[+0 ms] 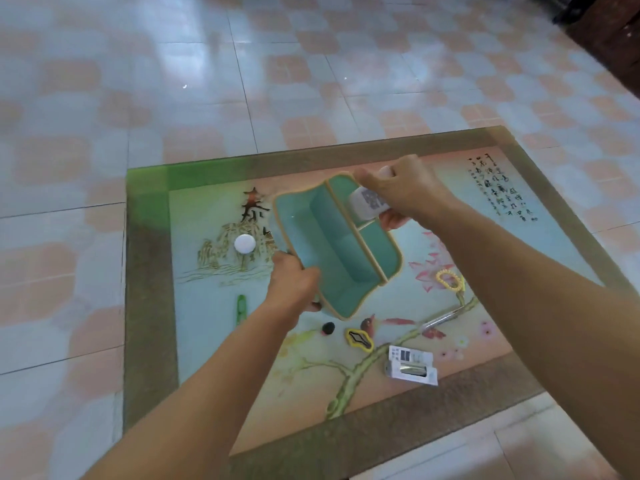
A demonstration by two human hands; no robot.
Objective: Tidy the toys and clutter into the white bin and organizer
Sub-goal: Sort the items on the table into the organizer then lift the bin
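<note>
So both hands are busy with the teal organizer [332, 244], which is held tilted up off the glass table [149, 306] with its open compartments facing the camera. The left hand [294, 289] grips its near-left edge, fingers curled round the rim. The right hand [398, 192] is at the far-right corner, fingers curled on a small white remote [367, 203] with grey buttons that sits right at the small far compartment; I can't tell if it's fully inside or still just at the rim.

Loose stuff on the table: a white round cap [245, 243] to the left of the organizer, a green stick [241, 308] nearer on the left, a small black ball [328, 328] and a yellow clip [359, 338] just near of the organizer, a yellow beaded bracelet [449, 280] on the right, a clear pen [443, 317] near it, and a white battery pack [411, 366] on the near right. Tiled floor [173, 64] all around the table.
</note>
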